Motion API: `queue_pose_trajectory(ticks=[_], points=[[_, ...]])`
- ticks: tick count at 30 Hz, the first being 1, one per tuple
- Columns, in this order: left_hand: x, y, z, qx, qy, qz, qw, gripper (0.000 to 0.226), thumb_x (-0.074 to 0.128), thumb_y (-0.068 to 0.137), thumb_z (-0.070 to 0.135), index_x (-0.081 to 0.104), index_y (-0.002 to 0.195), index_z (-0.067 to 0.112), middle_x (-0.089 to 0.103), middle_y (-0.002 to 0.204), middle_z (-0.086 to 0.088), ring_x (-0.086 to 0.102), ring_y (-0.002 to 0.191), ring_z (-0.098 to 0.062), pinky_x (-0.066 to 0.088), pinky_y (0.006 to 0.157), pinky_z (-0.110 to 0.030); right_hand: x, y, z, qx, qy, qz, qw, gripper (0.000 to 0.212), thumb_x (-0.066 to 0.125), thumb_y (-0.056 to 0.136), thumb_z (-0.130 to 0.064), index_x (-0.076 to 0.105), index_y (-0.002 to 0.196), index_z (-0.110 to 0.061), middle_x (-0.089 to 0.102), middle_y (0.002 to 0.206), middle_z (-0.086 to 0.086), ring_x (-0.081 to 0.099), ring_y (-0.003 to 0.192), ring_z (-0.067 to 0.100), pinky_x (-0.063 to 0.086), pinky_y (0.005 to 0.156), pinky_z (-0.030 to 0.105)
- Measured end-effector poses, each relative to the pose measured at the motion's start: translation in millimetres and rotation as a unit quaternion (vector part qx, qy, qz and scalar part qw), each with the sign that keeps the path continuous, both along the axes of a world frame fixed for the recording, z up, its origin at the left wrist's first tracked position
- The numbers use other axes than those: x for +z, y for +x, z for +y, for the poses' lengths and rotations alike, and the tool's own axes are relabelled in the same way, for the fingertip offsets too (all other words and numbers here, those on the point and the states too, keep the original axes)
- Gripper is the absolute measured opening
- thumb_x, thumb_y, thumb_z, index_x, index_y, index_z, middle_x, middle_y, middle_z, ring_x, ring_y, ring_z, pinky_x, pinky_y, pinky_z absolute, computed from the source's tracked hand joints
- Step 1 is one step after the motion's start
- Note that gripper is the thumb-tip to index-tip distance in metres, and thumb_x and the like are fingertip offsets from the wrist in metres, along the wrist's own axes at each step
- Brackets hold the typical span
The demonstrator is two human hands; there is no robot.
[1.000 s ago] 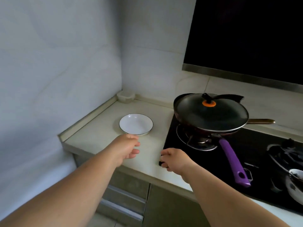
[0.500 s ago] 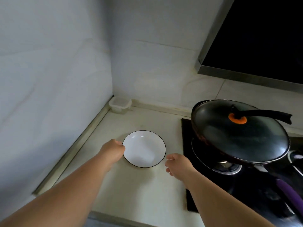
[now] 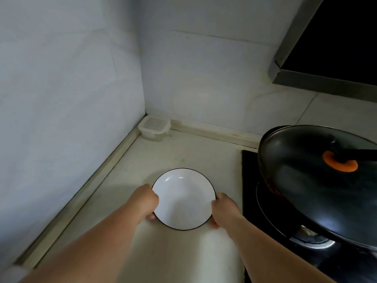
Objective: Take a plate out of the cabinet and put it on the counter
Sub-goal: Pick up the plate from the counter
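A: Plate [image 3: 183, 199], white with a thin black rim, sits on the counter [image 3: 183, 152] near the front edge, between the side wall on the left and the stove on the right.

B: Hands?

A: Left hand [image 3: 147, 199] is curled on the plate's left rim, thumb over the lip, fingertips tucked under near the bottom. Right hand [image 3: 223, 208] is curled on the right rim the same way. Both are closed on the plate, not spread.

B: Lifted or resting?

A: Can't tell for sure; it looks flat on the counter.

B: Step?

A: My read: final placement, then release. To do it well, keep the plate level, let the base sit fully, then slide the fingers out sideways so the rim doesn't tip or clink.

B: Hazards?

A: Black cooktop [image 3: 250, 180] edge is just beside the right hand, and the lidded wok [image 3: 306, 186] overhangs nearby. Best keep the plate left of that edge. Small lidded container [image 3: 154, 127] is in the far corner, well apart.
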State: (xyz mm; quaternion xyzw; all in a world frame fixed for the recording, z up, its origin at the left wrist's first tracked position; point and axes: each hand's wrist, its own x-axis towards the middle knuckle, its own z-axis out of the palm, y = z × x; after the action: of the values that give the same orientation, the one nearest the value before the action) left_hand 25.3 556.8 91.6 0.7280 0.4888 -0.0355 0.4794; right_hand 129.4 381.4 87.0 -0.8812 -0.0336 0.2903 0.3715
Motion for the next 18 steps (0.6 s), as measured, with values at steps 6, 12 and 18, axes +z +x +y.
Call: queue_pose_trajectory(ticks=[6,12,18], points=[[3.8,15.8,19.0,-0.023,-0.025,-0.032,0.999,0.04,0.028,0.082,-0.002,0.054,0.109,0.012,0.059,0.107,-0.013,0.058,0.07,-0.029,0.046,0.043,-0.028,-0.2,10.3,14.7,0.012,-0.009,-0.009,1.0,0.018,0.037,0.087,-0.007,0.047,0.089,-0.021,0.054,0.086,0.003,0.055,0.081,0.026,0.048,0.072,0.032],[7.0,29.5,43.7,-0.05,-0.008,-0.03,0.998,0.039,0.029,0.081,-0.002,0.056,0.106,0.009,0.061,0.107,-0.015,0.057,0.066,-0.031,0.047,0.048,-0.029,-0.8,15.8,35.3,-0.026,-0.008,-0.02,0.999,0.032,0.031,0.076,-0.004,0.056,0.095,-0.012,0.063,0.092,0.01,0.064,0.09,0.033,0.055,0.082,0.04],[5.3,33.0,60.3,-0.067,0.001,-0.035,0.997,0.034,0.029,0.081,-0.003,0.053,0.1,0.013,0.061,0.107,-0.015,0.054,0.064,-0.028,0.043,0.044,-0.028,-9.2,20.2,50.7,-0.027,-0.01,-0.016,0.999,0.038,0.031,0.077,-0.004,0.058,0.103,-0.01,0.067,0.1,0.013,0.065,0.092,0.033,0.054,0.082,0.037]])
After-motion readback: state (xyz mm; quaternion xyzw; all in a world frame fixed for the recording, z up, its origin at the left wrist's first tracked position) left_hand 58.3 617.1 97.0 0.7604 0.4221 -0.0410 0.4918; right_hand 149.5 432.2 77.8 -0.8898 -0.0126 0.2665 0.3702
